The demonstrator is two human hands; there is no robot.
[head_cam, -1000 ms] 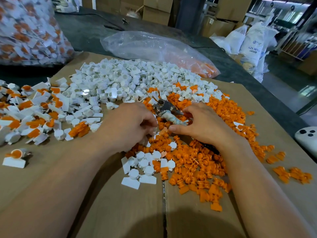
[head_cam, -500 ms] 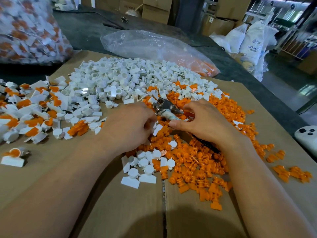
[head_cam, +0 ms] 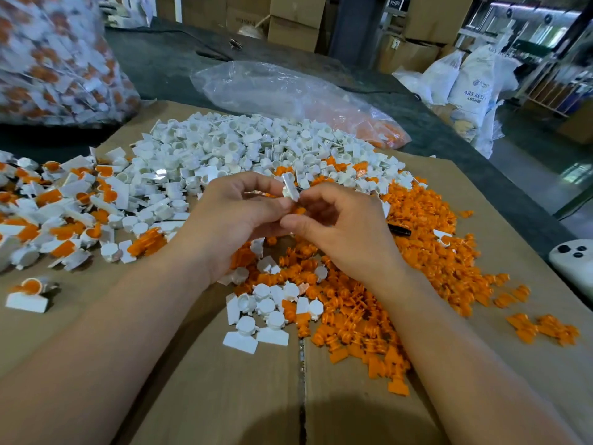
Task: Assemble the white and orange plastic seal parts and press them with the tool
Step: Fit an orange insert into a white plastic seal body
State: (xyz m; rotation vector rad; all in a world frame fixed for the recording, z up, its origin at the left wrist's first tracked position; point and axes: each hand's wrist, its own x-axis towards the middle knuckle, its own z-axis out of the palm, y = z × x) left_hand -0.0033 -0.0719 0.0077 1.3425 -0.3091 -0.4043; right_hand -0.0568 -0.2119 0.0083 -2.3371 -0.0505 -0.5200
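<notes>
White and orange plastic seal parts cover most of a flattened brown cardboard sheet that lies on a dark grey table. At the table's far left stands a bulging clear bag of assembled white-and-orange seals, and behind the cardboard lies a crumpled clear plastic bag with some orange pieces in its right end. Beyond the table are stacked brown cardboard boxes and white printed sacks. On the cardboard, a broad heap of loose white cup-shaped parts fills the far middle, a heap of loose orange inserts spreads to the right and toward the person, and a spread of joined white-and-orange seals lies on the left. The person's left hand and right hand hover close together above the seam between the white and orange heaps, fingertips meeting. The left hand pinches a small white plastic seal part between thumb and forefinger, holding it up on end. The right hand's fingers are curled and reach that same part from the right; whether they grip it cannot be told. A white rounded device with dark buttons sits at the right edge. A small cluster of white flat-tabbed parts lies just below the hands, and one lone assembled seal rests near the left edge. A black handle tip pokes out on the orange heap just beside the right hand.
</notes>
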